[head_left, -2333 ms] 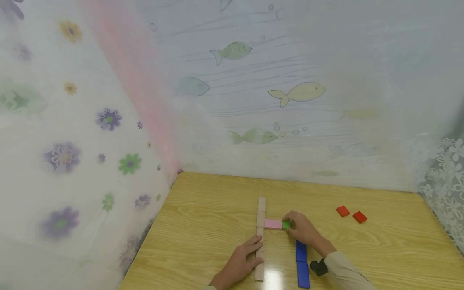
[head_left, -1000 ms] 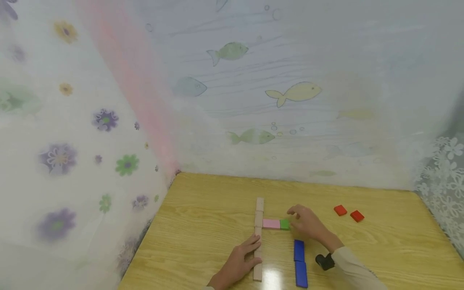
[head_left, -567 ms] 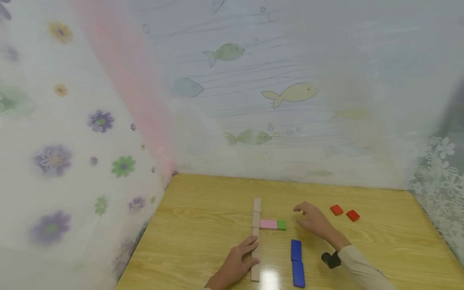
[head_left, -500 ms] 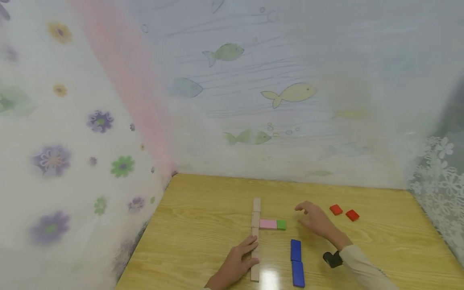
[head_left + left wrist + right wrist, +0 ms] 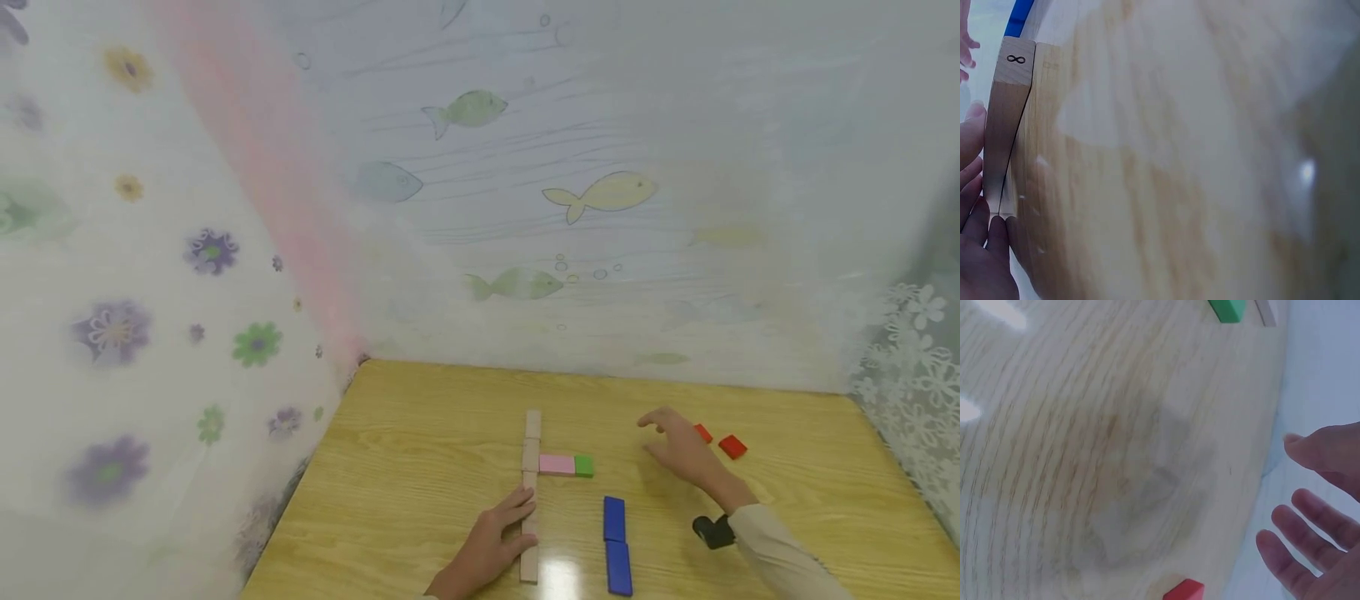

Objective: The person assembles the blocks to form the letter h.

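My left hand (image 5: 491, 537) rests at a straight row of plain wooden blocks (image 5: 531, 454), its fingertips and thumb tip on the near part of the row. In the left wrist view the end block (image 5: 1015, 59) bears a printed figure 8, and the fingers (image 5: 975, 222) lie along its side. A pink block (image 5: 557, 465) juts right from the row, with a green block (image 5: 584, 466) at its end. Holding nothing, my right hand (image 5: 692, 452) is over the table with fingers loosely bent and spread. It partly covers one red block (image 5: 703, 433); a second red block (image 5: 732, 447) lies beside it.
Two blue blocks (image 5: 614, 518) lie end to end, to the right of the wooden row. A black device (image 5: 712, 532) is at the right wrist. Printed fabric (image 5: 480, 325) stands along the table's (image 5: 405, 467) back and left edges.
The right hand has let go of the green block, now lying against the pink one, and has moved right toward the red blocks. The left hand has stayed at the wooden row.
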Demonstrator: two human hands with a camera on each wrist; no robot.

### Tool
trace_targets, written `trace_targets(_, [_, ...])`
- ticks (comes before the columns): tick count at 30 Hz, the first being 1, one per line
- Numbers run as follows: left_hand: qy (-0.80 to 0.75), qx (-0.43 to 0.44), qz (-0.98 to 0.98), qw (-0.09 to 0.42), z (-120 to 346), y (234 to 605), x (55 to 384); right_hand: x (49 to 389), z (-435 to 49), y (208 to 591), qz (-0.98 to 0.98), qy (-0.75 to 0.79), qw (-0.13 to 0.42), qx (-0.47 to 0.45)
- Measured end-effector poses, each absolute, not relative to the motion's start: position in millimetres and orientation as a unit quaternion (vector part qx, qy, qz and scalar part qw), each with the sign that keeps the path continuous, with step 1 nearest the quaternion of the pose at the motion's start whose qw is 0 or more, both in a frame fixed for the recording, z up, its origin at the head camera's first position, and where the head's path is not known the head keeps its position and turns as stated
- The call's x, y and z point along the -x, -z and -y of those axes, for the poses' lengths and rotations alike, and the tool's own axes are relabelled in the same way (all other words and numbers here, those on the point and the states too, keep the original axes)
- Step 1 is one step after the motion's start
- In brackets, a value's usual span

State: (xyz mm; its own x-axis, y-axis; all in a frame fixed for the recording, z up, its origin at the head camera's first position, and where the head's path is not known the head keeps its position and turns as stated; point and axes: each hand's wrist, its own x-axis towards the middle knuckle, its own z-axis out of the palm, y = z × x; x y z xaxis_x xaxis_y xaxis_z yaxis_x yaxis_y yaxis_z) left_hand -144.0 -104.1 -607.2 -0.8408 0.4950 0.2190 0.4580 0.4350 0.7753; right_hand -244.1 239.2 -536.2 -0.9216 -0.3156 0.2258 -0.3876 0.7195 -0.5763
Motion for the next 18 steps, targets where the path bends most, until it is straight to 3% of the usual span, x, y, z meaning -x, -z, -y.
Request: trace_targets(18, [-0.446,-0.287,-0.848,0.017,104,607,144,247,-266,534,0.936,-0.299,0.081,-0.164])
